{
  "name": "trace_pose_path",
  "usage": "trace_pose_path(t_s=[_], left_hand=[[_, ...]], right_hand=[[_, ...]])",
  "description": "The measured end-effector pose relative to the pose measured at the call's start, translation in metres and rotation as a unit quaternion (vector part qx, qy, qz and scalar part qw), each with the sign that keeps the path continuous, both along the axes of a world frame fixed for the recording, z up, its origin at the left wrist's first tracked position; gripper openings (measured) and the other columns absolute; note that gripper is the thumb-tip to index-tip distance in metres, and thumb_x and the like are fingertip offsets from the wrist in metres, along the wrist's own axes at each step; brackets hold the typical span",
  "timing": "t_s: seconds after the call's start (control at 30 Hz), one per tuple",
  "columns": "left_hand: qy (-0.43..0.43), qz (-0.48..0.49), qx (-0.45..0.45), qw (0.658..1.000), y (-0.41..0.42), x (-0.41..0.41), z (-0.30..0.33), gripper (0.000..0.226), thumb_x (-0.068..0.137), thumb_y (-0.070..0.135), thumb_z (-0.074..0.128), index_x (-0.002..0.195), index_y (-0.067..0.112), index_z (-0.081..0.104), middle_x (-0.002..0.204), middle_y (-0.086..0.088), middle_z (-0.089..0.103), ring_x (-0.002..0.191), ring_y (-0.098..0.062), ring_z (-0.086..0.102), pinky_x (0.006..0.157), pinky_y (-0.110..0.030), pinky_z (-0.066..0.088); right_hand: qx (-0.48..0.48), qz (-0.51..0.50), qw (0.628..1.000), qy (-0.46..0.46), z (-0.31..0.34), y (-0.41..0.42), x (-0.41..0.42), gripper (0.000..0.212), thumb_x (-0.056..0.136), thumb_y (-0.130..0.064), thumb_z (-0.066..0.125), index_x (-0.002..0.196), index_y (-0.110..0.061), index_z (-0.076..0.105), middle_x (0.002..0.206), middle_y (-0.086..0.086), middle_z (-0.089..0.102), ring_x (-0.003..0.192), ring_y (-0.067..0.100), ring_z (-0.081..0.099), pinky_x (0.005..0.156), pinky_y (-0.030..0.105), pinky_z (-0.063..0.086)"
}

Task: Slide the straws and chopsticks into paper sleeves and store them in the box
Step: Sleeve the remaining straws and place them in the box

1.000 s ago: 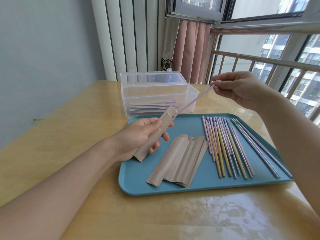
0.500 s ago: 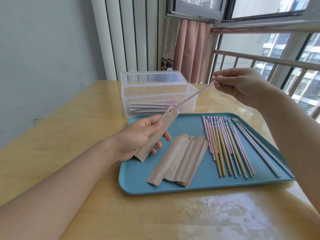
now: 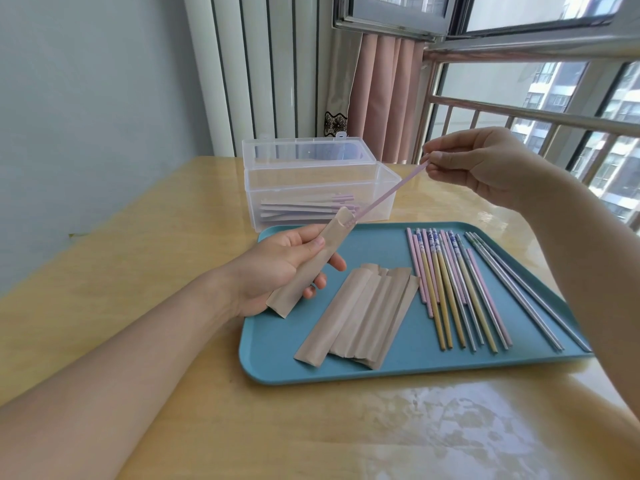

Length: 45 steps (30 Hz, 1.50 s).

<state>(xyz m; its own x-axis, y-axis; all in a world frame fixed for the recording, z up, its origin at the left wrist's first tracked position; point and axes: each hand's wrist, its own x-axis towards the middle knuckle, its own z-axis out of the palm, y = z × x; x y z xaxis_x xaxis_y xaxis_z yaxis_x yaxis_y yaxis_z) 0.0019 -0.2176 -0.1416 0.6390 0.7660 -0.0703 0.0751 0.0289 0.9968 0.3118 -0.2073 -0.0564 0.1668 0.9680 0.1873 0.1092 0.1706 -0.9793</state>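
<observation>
The left hand [image 3: 277, 268] grips a brown paper sleeve [image 3: 308, 265] above the blue plastic tray [image 3: 277, 362]; the right hand [image 3: 485, 168] pinches a thin pink straw [image 3: 398, 188] whose tip meets the sleeve mouth. A skewed push could buckle the straw or crumple paper. About five empty sleeves [image 3: 360, 320] and perhaps eighteen sticks [image 3: 464, 289] remain; the clear plastic box [image 3: 311, 188] holds several.

Head-worn view looks forward and down, close over the tray [image 3: 381, 370]; window edges distorted, probably wide-angle.
</observation>
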Motion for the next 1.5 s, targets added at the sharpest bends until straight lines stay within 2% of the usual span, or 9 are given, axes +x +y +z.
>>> trace_pose_path(t_s=[0.1,0.27,0.5,0.73,0.97,1.17,1.33,1.4,1.5], left_hand=[[0.006,0.001,0.000,1.000,0.000,-0.001,0.000,0.030,0.108,0.024,0.040,0.130,0.020,0.060,0.101,-0.005,0.070,0.067,-0.014,0.054,0.055,-0.023,0.047],[0.022,0.008,-0.006,1.000,-0.002,0.000,0.000,0.032,0.108,0.025,0.041,0.125,0.014,0.065,0.098,-0.003,0.073,0.064,-0.012,0.056,0.055,-0.022,0.049],[0.044,-0.002,0.002,0.999,-0.001,-0.001,0.000,0.033,0.108,0.022,0.039,0.122,0.009,0.067,0.100,-0.007,0.075,0.072,-0.014,0.065,0.062,-0.024,0.053],[0.057,-0.020,-0.008,0.998,-0.002,-0.002,0.000,0.033,0.108,0.021,0.039,0.121,0.008,0.066,0.105,-0.013,0.075,0.077,-0.017,0.069,0.065,-0.026,0.056],[0.048,-0.078,-0.074,0.993,-0.008,-0.002,0.005,0.035,0.108,0.019,0.039,0.126,0.000,0.061,0.115,-0.020,0.072,0.086,-0.021,0.072,0.076,-0.028,0.061],[0.043,-0.074,-0.081,0.993,-0.008,-0.003,0.007,0.034,0.108,0.020,0.039,0.126,0.002,0.062,0.115,-0.020,0.072,0.085,-0.023,0.073,0.073,-0.028,0.062],[0.049,-0.070,-0.074,0.994,-0.009,-0.003,0.006,0.034,0.108,0.021,0.039,0.125,0.003,0.062,0.113,-0.019,0.073,0.083,-0.021,0.073,0.070,-0.026,0.061],[0.048,-0.061,-0.066,0.995,-0.009,-0.003,0.006,0.034,0.108,0.021,0.039,0.125,0.003,0.063,0.111,-0.017,0.074,0.082,-0.020,0.073,0.068,-0.025,0.060],[0.042,-0.018,-0.043,0.998,-0.008,-0.002,0.006,0.033,0.108,0.022,0.040,0.121,0.006,0.066,0.105,-0.013,0.076,0.079,-0.017,0.072,0.064,-0.024,0.059]], right_hand=[[-0.010,0.020,1.000,-0.013,0.000,-0.001,0.000,0.017,0.087,0.006,0.065,0.103,0.003,0.070,0.085,0.012,0.076,0.078,0.017,0.074,0.073,0.022,0.060],[-0.040,0.072,0.995,-0.052,0.001,-0.002,-0.006,0.031,0.073,-0.004,0.071,0.103,0.002,0.071,0.091,0.016,0.076,0.078,0.019,0.074,0.073,0.024,0.061],[-0.077,0.129,0.979,-0.137,-0.006,0.000,-0.027,0.030,0.071,-0.005,0.073,0.100,-0.001,0.073,0.089,0.016,0.076,0.076,0.018,0.074,0.072,0.024,0.061],[-0.115,0.175,0.952,-0.223,-0.011,0.000,-0.035,0.023,0.083,0.002,0.071,0.105,-0.001,0.074,0.098,0.021,0.076,0.080,0.023,0.075,0.074,0.026,0.062],[-0.170,0.258,0.916,-0.257,-0.010,-0.005,-0.046,0.041,0.079,-0.005,0.072,0.120,-0.005,0.068,0.101,0.022,0.075,0.083,0.026,0.074,0.075,0.027,0.060],[-0.171,0.286,0.904,-0.268,-0.011,-0.006,-0.054,0.038,0.084,-0.002,0.071,0.121,-0.006,0.068,0.101,0.019,0.076,0.082,0.025,0.075,0.076,0.028,0.060],[-0.167,0.291,0.903,-0.268,-0.016,-0.007,-0.062,0.036,0.086,0.000,0.070,0.122,-0.003,0.066,0.101,0.019,0.076,0.080,0.023,0.074,0.073,0.026,0.059],[-0.176,0.278,0.909,-0.256,-0.018,-0.006,-0.063,0.036,0.085,-0.011,0.070,0.120,-0.003,0.066,0.101,0.018,0.076,0.082,0.024,0.073,0.072,0.028,0.060],[-0.173,0.102,0.925,-0.323,-0.026,0.004,-0.052,0.040,0.087,-0.037,0.069,0.101,0.000,0.072,0.086,0.017,0.077,0.074,0.026,0.071,0.060,0.028,0.058]])
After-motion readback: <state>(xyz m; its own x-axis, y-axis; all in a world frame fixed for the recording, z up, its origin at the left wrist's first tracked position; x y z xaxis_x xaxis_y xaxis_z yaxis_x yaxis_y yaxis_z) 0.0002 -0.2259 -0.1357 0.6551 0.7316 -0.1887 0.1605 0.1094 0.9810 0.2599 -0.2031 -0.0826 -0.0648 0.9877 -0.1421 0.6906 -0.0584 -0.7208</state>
